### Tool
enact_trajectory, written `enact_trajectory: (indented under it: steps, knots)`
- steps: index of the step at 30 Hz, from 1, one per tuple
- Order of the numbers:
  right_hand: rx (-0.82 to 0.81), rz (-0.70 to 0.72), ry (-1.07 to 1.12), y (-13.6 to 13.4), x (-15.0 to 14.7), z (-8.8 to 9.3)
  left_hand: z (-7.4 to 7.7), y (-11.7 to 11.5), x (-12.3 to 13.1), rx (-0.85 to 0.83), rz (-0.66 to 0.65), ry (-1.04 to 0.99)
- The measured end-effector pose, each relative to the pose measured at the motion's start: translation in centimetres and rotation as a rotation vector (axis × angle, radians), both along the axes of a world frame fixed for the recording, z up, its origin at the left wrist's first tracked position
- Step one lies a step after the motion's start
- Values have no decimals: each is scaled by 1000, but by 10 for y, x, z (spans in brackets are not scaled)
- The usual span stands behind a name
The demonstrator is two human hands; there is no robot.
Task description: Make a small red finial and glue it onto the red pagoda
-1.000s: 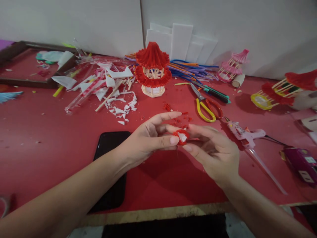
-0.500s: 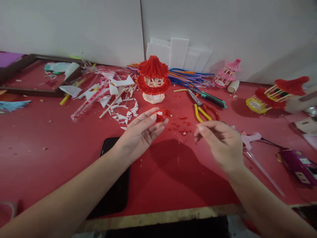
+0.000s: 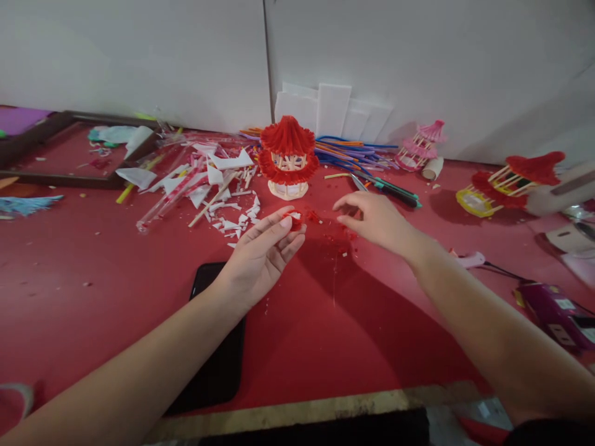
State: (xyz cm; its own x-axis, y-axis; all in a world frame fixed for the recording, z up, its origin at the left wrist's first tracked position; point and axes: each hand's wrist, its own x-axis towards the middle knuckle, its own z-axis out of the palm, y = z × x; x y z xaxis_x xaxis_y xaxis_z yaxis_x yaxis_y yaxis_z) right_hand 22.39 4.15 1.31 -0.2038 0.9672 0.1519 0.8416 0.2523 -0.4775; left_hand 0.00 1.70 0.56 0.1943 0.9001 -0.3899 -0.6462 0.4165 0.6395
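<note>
Here, our left hand pinches a small red piece between thumb and fingers, well behind the bench's front edge. Our right hand, loosely curled and seemingly empty, hovers near red scraps. We judge this a steadying step; the next move calls for a gentle left pinch.

A red tabletop bears a phone, white scraps, red bits, a red pagoda, coloured stems, a frame, a purple box.
</note>
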Motion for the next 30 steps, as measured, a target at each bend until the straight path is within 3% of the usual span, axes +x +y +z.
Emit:
enact_trajectory:
  steps: [7,13,23,30]
  knots:
    - [-5,53,-170,23,-32,-11,-5,1,0,53,50,-37]
    - [-3,30,-213,29,-38,-22,-8,0,0,114,51,-34]
    - [117,-81,-7,1,-20,-15,-10,-11,-1,352,-105,165]
    - [364,-24,86,-16,-4,-19,-13,-15,0,479,-172,259]
